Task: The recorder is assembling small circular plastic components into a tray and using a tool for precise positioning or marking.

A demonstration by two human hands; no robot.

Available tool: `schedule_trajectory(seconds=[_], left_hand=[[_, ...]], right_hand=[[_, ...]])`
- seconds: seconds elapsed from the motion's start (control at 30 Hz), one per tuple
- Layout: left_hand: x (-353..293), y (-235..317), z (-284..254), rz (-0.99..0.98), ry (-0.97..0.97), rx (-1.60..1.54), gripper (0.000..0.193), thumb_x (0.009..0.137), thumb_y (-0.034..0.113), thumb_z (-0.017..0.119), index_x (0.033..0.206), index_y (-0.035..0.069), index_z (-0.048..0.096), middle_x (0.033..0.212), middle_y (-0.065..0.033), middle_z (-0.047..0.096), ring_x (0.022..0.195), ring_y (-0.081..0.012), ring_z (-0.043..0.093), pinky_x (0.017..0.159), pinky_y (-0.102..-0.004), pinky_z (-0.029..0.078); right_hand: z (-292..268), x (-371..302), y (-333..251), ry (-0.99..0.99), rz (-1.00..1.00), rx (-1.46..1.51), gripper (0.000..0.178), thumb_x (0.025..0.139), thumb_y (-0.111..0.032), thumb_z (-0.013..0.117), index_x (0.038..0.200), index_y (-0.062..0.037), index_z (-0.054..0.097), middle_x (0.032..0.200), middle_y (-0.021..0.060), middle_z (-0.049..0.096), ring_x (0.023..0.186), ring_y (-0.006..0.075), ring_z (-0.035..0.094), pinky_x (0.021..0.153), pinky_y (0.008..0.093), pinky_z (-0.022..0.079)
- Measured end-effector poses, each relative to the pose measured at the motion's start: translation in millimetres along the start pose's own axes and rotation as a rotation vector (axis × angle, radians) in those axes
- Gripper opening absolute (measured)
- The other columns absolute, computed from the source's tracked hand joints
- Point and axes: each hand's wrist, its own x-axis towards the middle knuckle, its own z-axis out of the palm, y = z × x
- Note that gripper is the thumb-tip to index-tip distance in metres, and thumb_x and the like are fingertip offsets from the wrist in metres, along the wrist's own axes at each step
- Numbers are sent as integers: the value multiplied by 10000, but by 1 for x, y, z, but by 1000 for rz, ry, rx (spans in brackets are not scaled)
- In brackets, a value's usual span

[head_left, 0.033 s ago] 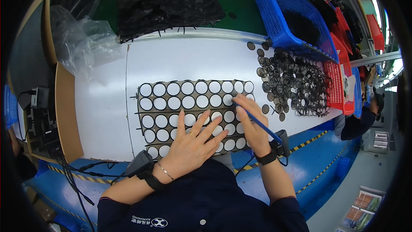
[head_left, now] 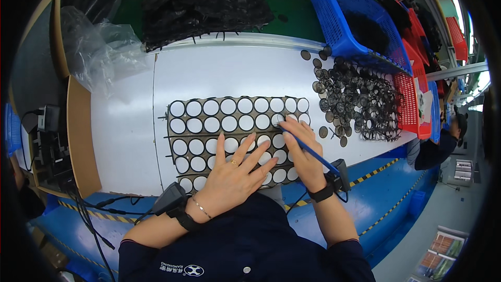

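A brown sheet with rows of black-rimmed white circles lies on the white table in front of me. My left hand is spread flat over its lower middle, fingers apart, holding nothing. My right hand grips a slim blue pen-like tool, slanted with its tip end toward the upper left. Around that tip, a circle in the second row looks greyer than its neighbours. My right fingers partly cover the tip, and both hands hide some circles. Many loose dark round mesh discs are heaped to the right of the sheet.
A blue basket with dark contents stands at the back right, beside a red basket. Stacked dark sheets lie on a green surface behind. At left are a clear plastic bag and a cardboard box. Another person is far right.
My right hand and the blue tool have shifted slightly down and left over the sheet. My left hand stays where it was.
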Motion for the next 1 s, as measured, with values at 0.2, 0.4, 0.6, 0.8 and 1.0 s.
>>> schedule_trajectory(seconds=[0.2,0.4,0.6,0.8,1.0], left_hand=[[0,0,2,4,-1,14,532,867,347,743,1380,295,612,1506,-22,495,1464,-293,365,1098,-761,208],[0,0,3,-3,5,12,542,853,347,752,1376,303,618,1513,-18,490,1481,-285,340,1106,-757,198],[-1,0,1,-1,-7,19,540,849,351,754,1371,303,623,1516,-18,487,1482,-292,339,1114,-759,188],[-1,1,2,3,-3,18,530,854,340,754,1367,304,625,1506,-20,497,1465,-296,366,1110,-762,198],[2,2,-1,-5,18,2,503,875,334,742,1361,283,625,1495,-20,507,1459,-291,377,1109,-756,212]], right_hand=[[7,-3,2,-20,8,-48,236,996,-173,648,1189,-59,723,1198,103,730,1281,267,609,1163,459,314],[6,-4,3,-45,3,-65,242,994,-183,651,1195,-69,725,1187,99,733,1285,266,604,1164,452,306],[9,-5,3,-50,-22,-95,247,996,-180,647,1204,-67,720,1187,101,731,1281,270,604,1164,457,302],[15,4,14,36,-417,-601,385,890,-91,729,1270,-82,673,1258,104,685,1304,279,588,1137,520,329],[-35,13,15,280,-86,-285,265,993,-63,617,1247,-22,681,1252,169,695,1252,311,610,1103,452,400]])
